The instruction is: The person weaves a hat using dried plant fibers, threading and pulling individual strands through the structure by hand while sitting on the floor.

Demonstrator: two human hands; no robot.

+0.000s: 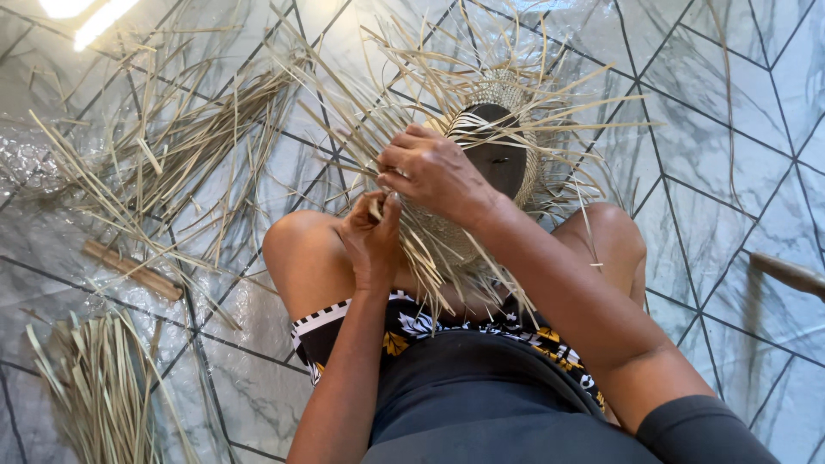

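Both hands are closed on straw strips at the rim of a half-woven basket (481, 163) held over the knees — left hand (371, 234) pinching below, right hand (434, 172) above; plaiting is judged under way; loose straw (172, 146) is strewn on the tiled floor (722, 129).

Both hands — left hand (371, 234), right hand (430, 172) — pinch strips of the woven straw piece (481, 155).

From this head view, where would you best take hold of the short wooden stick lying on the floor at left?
Grip the wooden stick around its middle, coming from above with fingers across its width: it lies flat on the tiled floor, and loose straw strips crowd its far end.
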